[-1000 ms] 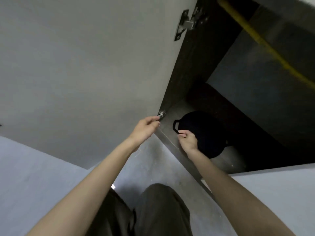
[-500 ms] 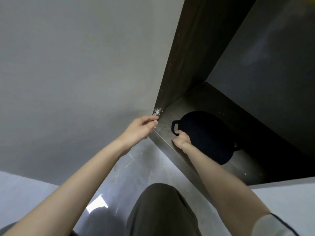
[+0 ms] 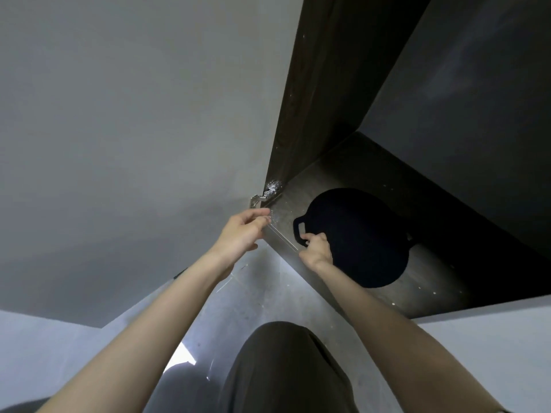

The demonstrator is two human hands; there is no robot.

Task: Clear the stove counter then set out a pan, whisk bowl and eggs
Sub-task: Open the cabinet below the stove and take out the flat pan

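Observation:
A flat, round black pan (image 3: pixel 360 236) with a small loop handle on each side lies on the floor of a low dark cabinet (image 3: pixel 423 281). My right hand (image 3: pixel 316 249) reaches in and its curled fingers pinch the pan's near rim right beside the near loop handle (image 3: pixel 299 231). My left hand (image 3: pixel 243 232) is at the cabinet's front left corner, just under the metal hinge (image 3: pixel 269 192), with its fingers loosely extended against the edge and holding nothing. No whisk bowl or eggs are in view.
The grey cabinet door (image 3: pixel 134 129) stands open on the left. A dark wooden side wall (image 3: pixel 322 93) rises behind the hinge. My knee in dark trousers (image 3: pixel 286 371) is below, over a grey floor (image 3: pixel 256 293).
The view has dropped closer to the cabinet floor. My right hand has slid forward to the pan's near handle. My left hand stays by the hinge.

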